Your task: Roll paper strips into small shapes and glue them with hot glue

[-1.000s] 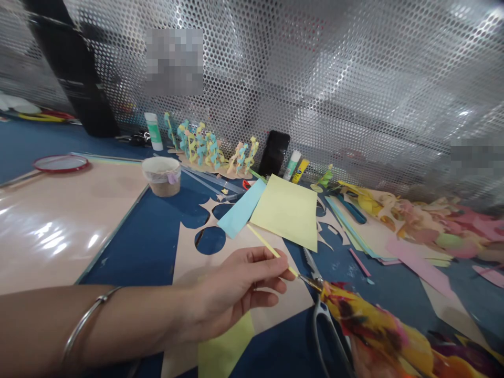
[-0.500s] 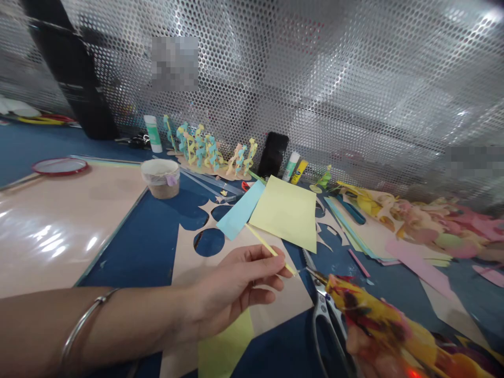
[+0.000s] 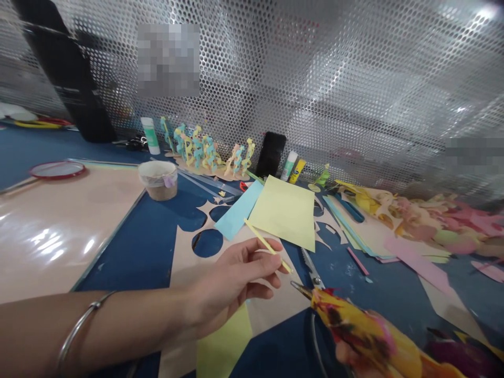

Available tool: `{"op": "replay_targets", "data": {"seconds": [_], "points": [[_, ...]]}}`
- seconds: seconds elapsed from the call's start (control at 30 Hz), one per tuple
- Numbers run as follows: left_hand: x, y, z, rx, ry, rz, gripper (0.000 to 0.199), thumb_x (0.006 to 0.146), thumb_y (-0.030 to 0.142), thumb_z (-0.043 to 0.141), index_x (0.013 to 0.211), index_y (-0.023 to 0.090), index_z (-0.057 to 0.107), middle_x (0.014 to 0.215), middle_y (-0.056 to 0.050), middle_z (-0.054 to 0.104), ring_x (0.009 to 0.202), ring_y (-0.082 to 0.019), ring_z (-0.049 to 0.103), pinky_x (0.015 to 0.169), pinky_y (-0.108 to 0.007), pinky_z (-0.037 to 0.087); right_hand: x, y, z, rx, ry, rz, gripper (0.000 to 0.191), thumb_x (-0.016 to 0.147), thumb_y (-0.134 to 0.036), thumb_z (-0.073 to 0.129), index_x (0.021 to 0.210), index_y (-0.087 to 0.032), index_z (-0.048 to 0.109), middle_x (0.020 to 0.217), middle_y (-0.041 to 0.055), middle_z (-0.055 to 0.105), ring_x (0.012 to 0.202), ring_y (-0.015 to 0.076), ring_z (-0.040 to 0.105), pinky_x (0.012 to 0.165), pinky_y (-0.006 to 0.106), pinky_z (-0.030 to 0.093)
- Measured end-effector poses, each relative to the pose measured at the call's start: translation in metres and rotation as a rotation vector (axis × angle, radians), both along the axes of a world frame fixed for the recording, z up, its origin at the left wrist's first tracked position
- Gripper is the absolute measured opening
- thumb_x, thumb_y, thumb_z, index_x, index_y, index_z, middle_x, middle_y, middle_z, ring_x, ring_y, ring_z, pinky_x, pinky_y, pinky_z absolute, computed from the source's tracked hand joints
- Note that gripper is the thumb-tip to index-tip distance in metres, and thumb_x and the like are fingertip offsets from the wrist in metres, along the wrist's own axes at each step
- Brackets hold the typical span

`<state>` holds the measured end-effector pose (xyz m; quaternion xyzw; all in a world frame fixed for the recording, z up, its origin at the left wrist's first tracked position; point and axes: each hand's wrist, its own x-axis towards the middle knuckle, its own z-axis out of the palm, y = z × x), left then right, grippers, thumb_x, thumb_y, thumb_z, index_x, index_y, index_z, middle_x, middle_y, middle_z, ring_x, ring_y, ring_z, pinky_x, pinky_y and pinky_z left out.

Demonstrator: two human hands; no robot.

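My left hand (image 3: 246, 281) pinches a thin pale-yellow paper strip (image 3: 255, 231) between thumb and fingertips, its lower end sticking out past the thumb. My right hand (image 3: 345, 357), partly cut off at the bottom edge, is wrapped round a yellow, stained hot glue gun (image 3: 354, 325). The gun's metal nozzle points left, a little below the strip's end and apart from it. Under the glue gun lies a pair of scissors (image 3: 313, 270), largely covered. Beneath my left hand rests a beige sheet (image 3: 271, 315) with round holes cut out.
A yellow sheet (image 3: 285, 210) and a blue paper piece (image 3: 238, 212) lie ahead. Behind stand small twisted paper figures (image 3: 205, 152), a phone (image 3: 271, 155) and glue sticks (image 3: 289, 165). At left is a paper cup (image 3: 158, 181); at right, coloured paper scraps (image 3: 433, 226).
The glue gun has moved down and left, its nozzle drawing away from the strip's end. A thin glue thread seen earlier between them no longer shows. My left hand stays nearly in place.
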<state>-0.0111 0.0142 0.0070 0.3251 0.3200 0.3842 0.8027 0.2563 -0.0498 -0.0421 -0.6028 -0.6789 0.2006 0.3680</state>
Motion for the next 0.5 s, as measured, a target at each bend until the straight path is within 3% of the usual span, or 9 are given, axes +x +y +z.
{"op": "replay_targets", "data": {"seconds": [0.13,0.27,0.5], "points": [[0.000,-0.001,-0.001,0.016,0.007,-0.011,0.022,0.082,0.027,0.069,0.096,0.017,0.056,0.076,0.002,0.059,0.061,-0.005,0.053,0.054,-0.016,0.039,0.000,0.017,-0.011,-0.010,0.032,0.018,0.022,0.092,-0.033,0.055,0.112,-0.025,0.059,0.115,0.0068,0.060,0.095,0.0201,0.061,0.075,0.035,0.054],[0.000,-0.002,-0.004,0.067,0.019,-0.031,0.021,0.081,0.028,0.069,0.093,0.018,0.056,0.076,0.002,0.058,0.063,-0.006,0.054,0.055,-0.016,0.040,0.005,0.030,-0.011,-0.029,0.049,0.032,0.020,0.088,-0.040,0.058,0.103,-0.030,0.063,0.099,0.0071,0.065,0.087,0.0229,0.063,0.060,0.033,0.056],[0.000,-0.002,-0.003,0.119,0.111,-0.045,0.019,0.082,0.030,0.068,0.090,0.018,0.055,0.073,0.003,0.056,0.064,-0.008,0.055,0.056,-0.018,0.042,-0.003,-0.004,0.012,-0.050,0.065,0.062,0.026,0.092,-0.035,0.053,0.115,-0.024,0.058,0.119,0.0083,0.058,0.098,0.0214,0.059,0.078,0.039,0.054]]}}
